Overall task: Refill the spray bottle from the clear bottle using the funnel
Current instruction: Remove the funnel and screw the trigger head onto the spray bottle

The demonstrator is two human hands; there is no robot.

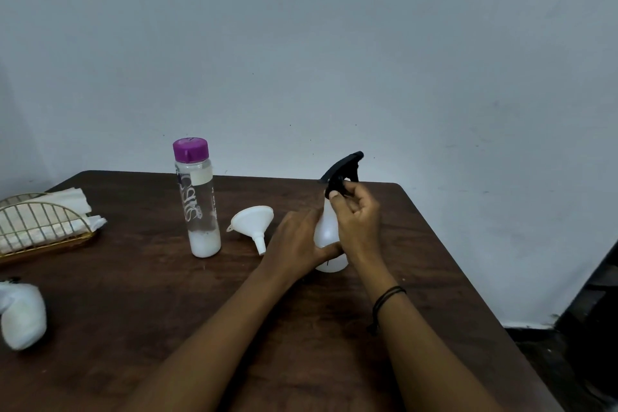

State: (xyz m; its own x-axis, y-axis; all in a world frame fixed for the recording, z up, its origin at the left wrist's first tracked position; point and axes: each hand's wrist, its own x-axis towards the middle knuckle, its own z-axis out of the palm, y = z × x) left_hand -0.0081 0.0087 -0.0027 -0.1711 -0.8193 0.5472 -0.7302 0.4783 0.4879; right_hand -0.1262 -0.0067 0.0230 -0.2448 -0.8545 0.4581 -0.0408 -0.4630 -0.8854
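While left hand (294,241) grips white plastic spray bottle (326,231) steady on dark wooden worktop (133,294) | right hand (356,211) pinches black trigger head (341,174), likely unscrewing | white plastic funnel (254,221), purple-capped clear bottle (198,197) wait beside

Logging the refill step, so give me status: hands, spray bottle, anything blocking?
Left hand holds spray bottle body; right hand grips its black spray head. Funnel lying beside, clear bottle capped. Nothing blocking.

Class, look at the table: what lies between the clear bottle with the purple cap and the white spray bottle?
The white funnel lies on its side between the clear bottle and the spray bottle, with the left hand just beyond it. The head view shows this.
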